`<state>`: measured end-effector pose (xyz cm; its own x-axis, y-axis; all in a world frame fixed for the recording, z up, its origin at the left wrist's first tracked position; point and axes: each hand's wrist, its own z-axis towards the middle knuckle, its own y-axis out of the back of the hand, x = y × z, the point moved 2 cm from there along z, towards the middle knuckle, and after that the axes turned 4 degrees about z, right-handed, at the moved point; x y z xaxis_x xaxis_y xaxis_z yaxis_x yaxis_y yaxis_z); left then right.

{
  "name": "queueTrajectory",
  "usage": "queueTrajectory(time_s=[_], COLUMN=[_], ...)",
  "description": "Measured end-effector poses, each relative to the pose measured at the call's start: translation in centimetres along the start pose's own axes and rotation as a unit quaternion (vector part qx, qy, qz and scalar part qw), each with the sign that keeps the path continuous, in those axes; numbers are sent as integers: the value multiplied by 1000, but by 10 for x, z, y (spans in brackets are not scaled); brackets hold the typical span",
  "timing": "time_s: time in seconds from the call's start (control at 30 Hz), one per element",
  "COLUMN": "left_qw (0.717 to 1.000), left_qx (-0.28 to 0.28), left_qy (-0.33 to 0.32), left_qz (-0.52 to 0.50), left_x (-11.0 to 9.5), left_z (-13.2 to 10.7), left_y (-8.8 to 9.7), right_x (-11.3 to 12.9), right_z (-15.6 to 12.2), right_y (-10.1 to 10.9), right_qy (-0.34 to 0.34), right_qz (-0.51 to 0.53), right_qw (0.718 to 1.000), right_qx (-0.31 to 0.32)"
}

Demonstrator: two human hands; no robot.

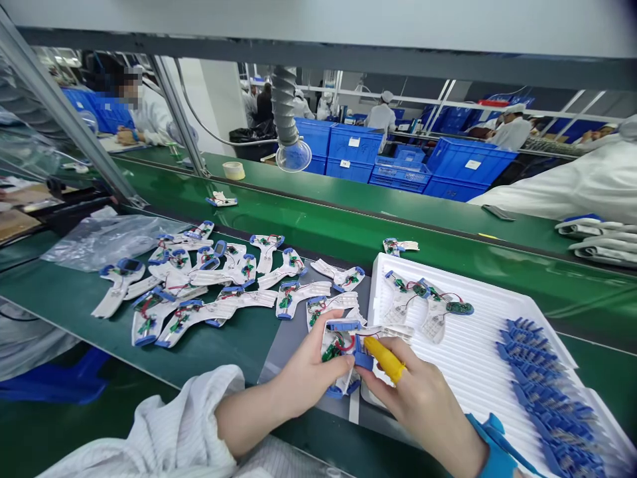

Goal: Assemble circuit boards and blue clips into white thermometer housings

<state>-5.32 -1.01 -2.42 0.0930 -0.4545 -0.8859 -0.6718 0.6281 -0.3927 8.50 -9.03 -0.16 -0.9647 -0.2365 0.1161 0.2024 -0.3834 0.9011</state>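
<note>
My left hand (303, 372) grips a white thermometer housing half (336, 348) with blue trim, red wires and a green board inside. My right hand (423, 398), with a yellow finger cot on the index finger, pinches a small blue part (363, 360) against that housing. Both hands work over a grey mat (291, 345) at the near edge of the green bench. Several more open housing halves (199, 279) lie spread to the left.
A white ribbed tray (478, 338) on the right holds two wired housings (423, 302) and a row of blue parts (542, 385). A green conveyor (348, 212) runs behind, with blue crates (353, 149), a tape roll (233, 170), an extraction hose (286, 113) and people in white coats beyond.
</note>
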Motion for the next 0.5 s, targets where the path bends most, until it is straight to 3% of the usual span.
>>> queueTrajectory(time_s=[0.27,0.4,0.5], left_qw=[998,998,997], left_qx=[-30,-48,-59], left_qy=[46,44,37], left_qz=[-6,6,28], left_x=[12,19,23], left_z=[6,12,17], left_y=[-1,-4,-3], right_x=[3,5,2], right_z=[2,5,9], right_y=[5,4,2], right_qy=[131,198,202], right_qz=[-137,-137,-132], right_qw=[979,963,961], right_qx=[76,121,135])
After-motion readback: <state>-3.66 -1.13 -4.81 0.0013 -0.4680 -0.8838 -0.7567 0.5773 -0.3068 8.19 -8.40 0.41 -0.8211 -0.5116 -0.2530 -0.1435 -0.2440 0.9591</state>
